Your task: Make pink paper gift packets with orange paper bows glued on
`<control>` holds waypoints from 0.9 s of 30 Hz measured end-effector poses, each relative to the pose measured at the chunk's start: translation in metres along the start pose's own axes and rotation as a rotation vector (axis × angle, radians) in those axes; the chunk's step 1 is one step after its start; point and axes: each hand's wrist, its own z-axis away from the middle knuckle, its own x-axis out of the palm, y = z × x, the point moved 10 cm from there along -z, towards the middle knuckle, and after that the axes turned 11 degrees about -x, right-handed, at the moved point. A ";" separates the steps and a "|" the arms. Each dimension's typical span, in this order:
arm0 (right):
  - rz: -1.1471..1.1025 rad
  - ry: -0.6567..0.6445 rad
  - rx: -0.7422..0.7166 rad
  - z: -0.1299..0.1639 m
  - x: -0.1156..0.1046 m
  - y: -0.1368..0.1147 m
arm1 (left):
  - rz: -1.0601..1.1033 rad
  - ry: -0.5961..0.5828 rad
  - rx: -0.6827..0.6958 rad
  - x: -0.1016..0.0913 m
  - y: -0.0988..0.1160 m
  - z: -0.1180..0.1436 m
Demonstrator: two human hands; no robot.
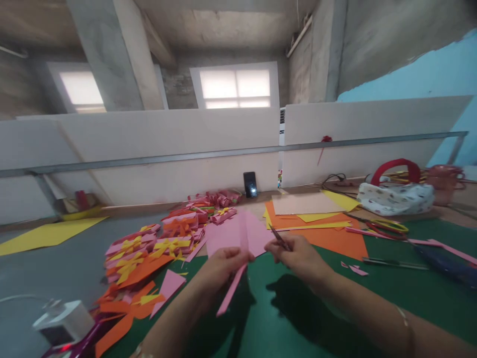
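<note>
My left hand (pixel 229 263) is closed on a long pink paper strip (pixel 233 291), whose lower end hangs toward me above the green mat. The strip's upper part rises in front of a pink paper sheet (pixel 218 233). To the right, the closed fingers of my right hand (pixel 294 251) hold a slim, dark, pointed metal tool (pixel 278 237). Its tip points up and left, apart from the strip. My fingers cover its rear end, so its exact kind cannot be made out.
Folded pink paper pieces with yellow and orange bows (pixel 171 246) pile up on the left. Orange sheets (pixel 335 241), scissors (pixel 389 226), a pen (pixel 395 263) and a fabric basket (pixel 397 196) lie right. A phone (pixel 250 185) leans against the back panel; a white charger (pixel 65 323) sits front left.
</note>
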 end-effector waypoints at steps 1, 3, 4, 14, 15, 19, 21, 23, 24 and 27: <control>-0.009 -0.010 -0.006 0.001 0.004 -0.001 | -0.068 -0.062 -0.025 0.011 -0.007 -0.001; -0.003 -0.034 -0.021 0.004 0.013 -0.003 | -0.214 -0.184 -0.050 0.032 -0.019 -0.003; 0.002 -0.041 -0.023 0.005 0.016 -0.002 | -0.277 -0.231 -0.048 0.039 -0.022 -0.003; 0.159 0.162 0.116 -0.017 -0.040 0.012 | -0.526 -0.338 -0.047 0.047 -0.017 0.020; 0.199 0.166 0.139 -0.022 -0.055 0.014 | -0.561 -0.377 -0.053 0.051 -0.020 0.024; 0.430 0.169 0.217 -0.037 -0.123 0.023 | -0.795 -0.227 0.048 0.047 -0.016 0.021; 0.573 0.164 0.251 -0.036 -0.155 0.029 | -0.866 -0.037 0.143 0.034 -0.001 0.014; 0.711 0.166 0.258 -0.027 -0.179 0.033 | -0.902 0.130 0.246 0.018 0.016 0.010; 0.769 0.159 0.254 -0.021 -0.187 0.035 | -0.923 0.205 0.294 0.009 0.024 0.010; 0.894 0.090 0.231 0.006 -0.195 0.044 | -1.002 0.361 0.333 -0.015 0.031 0.007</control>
